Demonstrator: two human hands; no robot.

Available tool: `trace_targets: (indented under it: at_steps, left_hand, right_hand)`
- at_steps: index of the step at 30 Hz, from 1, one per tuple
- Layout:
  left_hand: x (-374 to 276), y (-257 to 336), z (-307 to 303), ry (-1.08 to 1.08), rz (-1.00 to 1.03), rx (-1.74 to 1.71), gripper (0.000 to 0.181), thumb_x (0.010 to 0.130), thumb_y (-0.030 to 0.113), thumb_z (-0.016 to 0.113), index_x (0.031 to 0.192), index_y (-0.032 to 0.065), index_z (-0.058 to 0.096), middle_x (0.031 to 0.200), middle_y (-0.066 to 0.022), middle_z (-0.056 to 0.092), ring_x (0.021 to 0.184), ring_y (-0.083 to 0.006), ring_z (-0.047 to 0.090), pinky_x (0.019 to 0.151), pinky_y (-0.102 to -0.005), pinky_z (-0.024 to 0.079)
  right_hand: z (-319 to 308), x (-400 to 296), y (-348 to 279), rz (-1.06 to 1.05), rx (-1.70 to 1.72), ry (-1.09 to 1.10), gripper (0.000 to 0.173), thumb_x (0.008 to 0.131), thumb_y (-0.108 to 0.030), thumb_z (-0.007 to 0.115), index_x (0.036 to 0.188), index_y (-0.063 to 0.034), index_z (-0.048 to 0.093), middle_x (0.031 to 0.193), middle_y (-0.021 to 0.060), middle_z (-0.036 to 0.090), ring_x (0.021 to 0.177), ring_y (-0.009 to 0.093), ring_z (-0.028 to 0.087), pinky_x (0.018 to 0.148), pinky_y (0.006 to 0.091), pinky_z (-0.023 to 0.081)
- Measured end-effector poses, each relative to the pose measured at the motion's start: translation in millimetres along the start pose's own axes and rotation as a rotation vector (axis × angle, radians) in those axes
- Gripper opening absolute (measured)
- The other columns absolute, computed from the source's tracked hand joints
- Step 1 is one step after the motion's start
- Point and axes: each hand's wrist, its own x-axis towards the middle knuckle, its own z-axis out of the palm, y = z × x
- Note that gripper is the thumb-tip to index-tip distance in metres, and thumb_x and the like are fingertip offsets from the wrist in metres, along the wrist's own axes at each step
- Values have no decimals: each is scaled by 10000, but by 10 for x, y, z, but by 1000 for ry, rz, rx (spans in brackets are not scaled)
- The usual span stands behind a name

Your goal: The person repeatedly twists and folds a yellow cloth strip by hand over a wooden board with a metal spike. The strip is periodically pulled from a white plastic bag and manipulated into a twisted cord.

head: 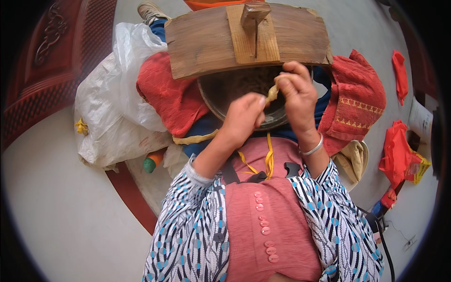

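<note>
My left hand [245, 116] pinches the lower end of a tan, twisted or knotted strip [273, 93]. The upper part of that strip is between the thumb and fingers of my right hand [297, 97], which wears a silver bangle [313, 146] at its wrist. Both hands are above a dark round basin [220, 109] held between my legs; its contents are in shadow and hard to make out. Across the basin's far side lies a wooden board [201, 46]. Fixed on the board are a paler wood piece [243, 38] and an upright wooden block with a thin dark blade or spike [256, 40].
Red towels [169, 95] drape both my knees. Another tan strip [195, 138] rests on my left thigh. At left stand a white woven sack [102, 120] and a clear plastic bag [135, 70]. Red plastic bags [396, 151] lie at right, beyond a pale round container [364, 155].
</note>
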Motion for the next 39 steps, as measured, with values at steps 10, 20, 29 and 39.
trace_targets:
  at_steps: [10,20,29,39]
  left_hand:
    - [-212,169,-162,282,780,1112,69,832,111,645,861,67,600,746,-124,579,698,-337,603,573,-420,462]
    - [-59,454,-191,-147,333,588,183,962,145,579,969,-26,644,777,13,579,754,-64,515,655,-239,439]
    - [395,914,-358,108,542,712,212,942,138,555,1040,-32,637,784,-74,599,726,-152,559,651,-284,454]
    - [725,881,-369,259,647,793,148,907,148,568,961,12,584,878,-225,644,860,-381,635,736,-422,489]
  right_hand:
    - [-338,244,-205,9,-17,-202,266,913,-103,627,1165,-17,625,1071,52,631,995,112,577,857,239,463]
    - [-391,395,-440,313,15,-675,141,889,-97,647,981,8,665,737,-22,603,668,41,522,603,207,449]
    - [-188,729,-321,160,3,-302,168,953,-110,583,1067,-8,653,801,-15,597,698,43,507,617,200,439]
    - [-55,853,-104,-39,-216,-227,117,903,-68,617,1001,-20,658,822,62,635,745,144,596,667,268,476]
